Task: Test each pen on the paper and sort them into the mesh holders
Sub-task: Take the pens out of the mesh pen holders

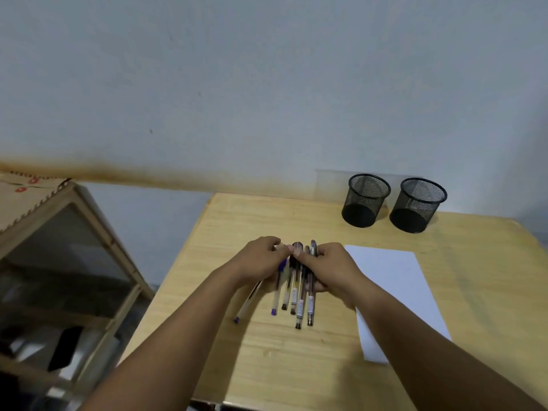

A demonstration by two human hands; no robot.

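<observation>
Several pens [293,295] lie in a loose bunch on the wooden desk [267,360], tips toward me. My left hand [261,259] and my right hand [329,265] rest on the far ends of the bunch, fingers curled around the pens and nearly touching each other. One pen [247,304] lies apart at the left, slanted. A white sheet of paper [397,289] lies flat to the right of my right hand. Two black mesh holders stand at the desk's far edge, the left holder [365,200] and the right holder [417,204]; both look empty.
A wooden shelf unit [98,232] with a glass panel stands left of the desk, cardboard on top. A pale wall rises right behind the desk. The desk's left edge runs close to the pens.
</observation>
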